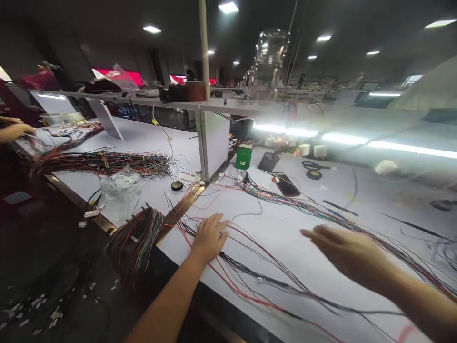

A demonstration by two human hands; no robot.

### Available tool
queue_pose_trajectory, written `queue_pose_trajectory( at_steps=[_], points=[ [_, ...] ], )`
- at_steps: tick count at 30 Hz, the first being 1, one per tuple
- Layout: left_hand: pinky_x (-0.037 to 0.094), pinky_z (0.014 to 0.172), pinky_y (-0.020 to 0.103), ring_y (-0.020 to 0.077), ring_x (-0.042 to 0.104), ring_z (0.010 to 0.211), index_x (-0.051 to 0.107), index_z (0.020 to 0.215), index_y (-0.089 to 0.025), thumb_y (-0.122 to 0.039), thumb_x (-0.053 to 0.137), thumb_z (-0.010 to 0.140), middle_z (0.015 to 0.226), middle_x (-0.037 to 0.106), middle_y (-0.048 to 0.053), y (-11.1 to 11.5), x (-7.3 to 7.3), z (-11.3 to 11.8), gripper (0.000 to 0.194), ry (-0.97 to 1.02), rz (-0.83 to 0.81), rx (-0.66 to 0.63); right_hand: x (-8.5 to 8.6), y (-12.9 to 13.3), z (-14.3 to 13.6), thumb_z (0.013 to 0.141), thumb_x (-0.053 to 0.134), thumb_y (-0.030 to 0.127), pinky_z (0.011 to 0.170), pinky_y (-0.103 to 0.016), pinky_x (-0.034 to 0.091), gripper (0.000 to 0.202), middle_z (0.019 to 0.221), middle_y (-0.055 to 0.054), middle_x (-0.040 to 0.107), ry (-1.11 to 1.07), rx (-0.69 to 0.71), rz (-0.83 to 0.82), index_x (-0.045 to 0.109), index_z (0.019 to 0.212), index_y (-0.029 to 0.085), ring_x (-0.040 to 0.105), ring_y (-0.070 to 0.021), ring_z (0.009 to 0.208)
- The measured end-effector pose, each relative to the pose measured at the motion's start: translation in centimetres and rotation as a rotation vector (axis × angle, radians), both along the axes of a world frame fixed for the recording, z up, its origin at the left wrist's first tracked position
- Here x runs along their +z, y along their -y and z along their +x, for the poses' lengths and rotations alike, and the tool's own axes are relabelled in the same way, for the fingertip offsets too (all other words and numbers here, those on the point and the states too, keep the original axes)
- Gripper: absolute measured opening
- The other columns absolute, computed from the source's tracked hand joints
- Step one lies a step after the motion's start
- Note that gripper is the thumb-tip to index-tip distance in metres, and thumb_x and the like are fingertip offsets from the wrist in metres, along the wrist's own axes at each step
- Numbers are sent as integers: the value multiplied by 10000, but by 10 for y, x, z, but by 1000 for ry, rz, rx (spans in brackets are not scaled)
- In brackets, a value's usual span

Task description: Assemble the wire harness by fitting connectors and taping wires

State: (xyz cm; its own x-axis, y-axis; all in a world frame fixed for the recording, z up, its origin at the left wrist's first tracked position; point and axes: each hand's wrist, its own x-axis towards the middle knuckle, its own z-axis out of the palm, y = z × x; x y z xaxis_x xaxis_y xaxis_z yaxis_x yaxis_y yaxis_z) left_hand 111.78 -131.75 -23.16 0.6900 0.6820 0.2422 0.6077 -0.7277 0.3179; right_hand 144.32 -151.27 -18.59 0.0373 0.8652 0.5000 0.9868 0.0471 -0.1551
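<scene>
My left hand (pixel 210 238) lies palm down across a loose bundle of thin wires (pixel 250 269) near the table's front edge. Its fingers are stretched out and slightly apart, resting on the wires without closing round them. Red and black strands run from under it toward the lower right. My right hand (pixel 337 247), blurred by motion, hovers over the white tabletop between this bundle and a longer multicoloured wire bundle (pixel 303 205) behind it. Its fingers point left and look extended, with nothing visible in them.
A coiled wire bundle (pixel 141 238) hangs over the edge at left, near a plastic bag (pixel 121 190) and black tape (pixel 176 186). Behind stand a green box (pixel 243 157), a phone (pixel 287 184) and scissors (pixel 316 166). Another person's hand (pixel 16 129) is at far left.
</scene>
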Motion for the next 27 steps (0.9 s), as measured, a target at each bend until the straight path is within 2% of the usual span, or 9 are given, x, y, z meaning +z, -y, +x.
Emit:
queue_pose_trajectory(
  at_steps=[3,6,8,11,13,15,18,21,27],
  points=[
    [134,1125,488,225,370,1307,574,1202,-251,-239,432,909,1366,487,56,9,11,3,326,119,132,-18,-18,26,-15,929,433,381,450,-245,396,328,943,-29,625,45,-13,-181,539,1234,319,536,-115,543],
    [164,1120,474,220,411,1271,593,1167,-235,-256,434,917,1312,531,63,41,35,12,297,290,63,-88,-15,32,-57,953,375,369,616,-292,500,341,1008,-61,595,-307,-173,-18,507,1246,252,601,-154,730],
    [284,1073,438,229,456,1218,563,1208,-208,-333,471,905,1272,554,91,77,53,21,340,397,-192,-182,-3,31,-95,978,297,334,782,-316,516,326,1032,-60,583,-591,-59,27,533,1191,264,600,-169,910],
    [447,893,353,198,571,985,535,1234,-178,-439,424,916,1060,625,96,129,71,34,426,473,-820,-352,10,27,-140,977,284,365,955,-377,464,359,1284,-62,464,-738,123,-58,484,1272,321,473,-206,1185],
    [465,666,265,121,542,665,573,1146,-145,-483,383,920,760,576,32,149,71,37,450,533,-1171,-307,8,25,-151,979,265,380,994,-417,434,402,1368,-56,392,-766,162,-121,395,1357,344,397,-223,1263],
    [346,487,197,62,364,474,579,1084,-129,-513,434,891,585,399,-52,154,65,31,454,567,-1352,-163,-4,23,-148,988,210,360,952,-415,462,444,1310,-74,459,-804,210,-163,275,1426,323,460,-207,1203],
    [259,450,183,57,278,455,572,1076,-137,-520,504,850,545,302,-83,142,54,13,449,560,-1255,46,-29,18,-133,954,364,384,860,-412,489,409,1097,-79,589,-640,252,-188,422,1345,278,555,-219,1015],
    [374,564,211,94,423,576,595,1032,-164,-493,486,866,627,457,-34,128,51,-3,384,486,-960,107,-51,12,-126,901,492,326,769,-397,483,204,903,-72,623,-352,239,-198,658,995,255,566,-227,868],
    [426,681,262,148,555,721,569,1050,-205,-427,383,927,774,611,-1,126,49,0,315,222,-615,82,-64,10,-130,911,416,203,750,-336,483,177,889,-44,625,-517,202,-136,590,936,223,579,-179,836]
  ],
)
